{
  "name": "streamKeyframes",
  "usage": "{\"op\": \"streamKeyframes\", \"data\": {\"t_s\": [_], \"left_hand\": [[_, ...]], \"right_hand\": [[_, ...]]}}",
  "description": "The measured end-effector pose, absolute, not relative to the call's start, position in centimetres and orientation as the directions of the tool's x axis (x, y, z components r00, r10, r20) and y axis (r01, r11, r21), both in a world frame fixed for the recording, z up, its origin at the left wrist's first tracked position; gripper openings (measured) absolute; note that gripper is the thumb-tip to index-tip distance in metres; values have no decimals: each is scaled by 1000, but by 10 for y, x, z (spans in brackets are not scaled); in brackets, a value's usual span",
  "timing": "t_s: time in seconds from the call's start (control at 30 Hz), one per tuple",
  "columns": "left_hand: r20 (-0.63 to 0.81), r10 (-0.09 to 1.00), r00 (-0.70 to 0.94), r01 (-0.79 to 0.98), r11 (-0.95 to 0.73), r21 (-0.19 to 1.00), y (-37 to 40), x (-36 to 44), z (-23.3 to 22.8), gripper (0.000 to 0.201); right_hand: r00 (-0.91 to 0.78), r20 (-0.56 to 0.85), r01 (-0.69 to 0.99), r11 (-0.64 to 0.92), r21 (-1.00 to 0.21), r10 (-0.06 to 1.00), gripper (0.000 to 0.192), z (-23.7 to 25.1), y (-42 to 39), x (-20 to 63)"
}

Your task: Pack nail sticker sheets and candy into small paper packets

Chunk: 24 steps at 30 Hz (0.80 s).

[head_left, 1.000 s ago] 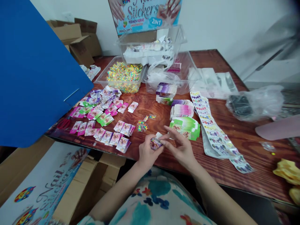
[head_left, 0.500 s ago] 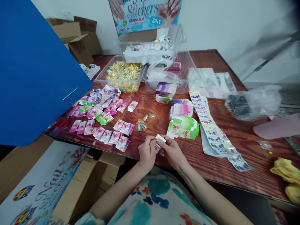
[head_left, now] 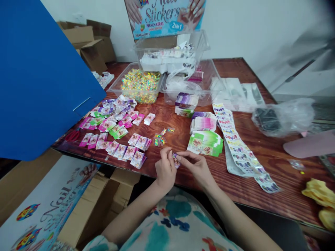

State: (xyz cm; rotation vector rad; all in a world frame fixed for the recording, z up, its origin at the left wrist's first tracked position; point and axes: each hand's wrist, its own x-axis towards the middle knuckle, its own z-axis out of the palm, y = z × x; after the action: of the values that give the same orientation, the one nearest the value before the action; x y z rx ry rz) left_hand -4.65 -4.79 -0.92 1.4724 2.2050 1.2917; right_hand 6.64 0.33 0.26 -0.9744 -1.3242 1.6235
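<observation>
Near the table's front edge, my left hand is closed round a small purple nail-sticker box. My right hand pinches at the box's upper right edge with thumb and forefinger. Part of the box is hidden by the fingers. Just beyond the hands lie several small packets of coloured candy. To the right of these is a fanned stack of flat green boxes, with pink boxes behind it. Rows of filled-looking small boxes lie to the left.
A clear tub of candy packets stands at the back, beside stacked clear tubs. Long sticker strips stretch along the right. A blue panel juts in from the left, near red scissors. Yellow crumpled material sits far right.
The white flap that stood up at the box's top no longer shows. My right hand has shifted slightly right, its fingers now at the box's top edge. The view has moved a little.
</observation>
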Motion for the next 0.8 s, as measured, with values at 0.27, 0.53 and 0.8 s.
{"op": "streamKeyframes", "data": {"t_s": [0.27, 0.53, 0.8], "left_hand": [[316, 821, -475, 671, 106, 734, -48, -46, -7, 19], [329, 801, -500, 686, 134, 715, -46, -48, 1, 22], [261, 821, -508, 642, 159, 750, -50, -49, 4, 26]], "right_hand": [[-422, -21, -106, -72, -992, 907, 17, 4, 7, 70], [-517, 186, -78, 171, -982, 836, 23, 11, -3, 71], [-469, 226, -79, 214, -974, 854, 23, 1, -13, 62]]}}
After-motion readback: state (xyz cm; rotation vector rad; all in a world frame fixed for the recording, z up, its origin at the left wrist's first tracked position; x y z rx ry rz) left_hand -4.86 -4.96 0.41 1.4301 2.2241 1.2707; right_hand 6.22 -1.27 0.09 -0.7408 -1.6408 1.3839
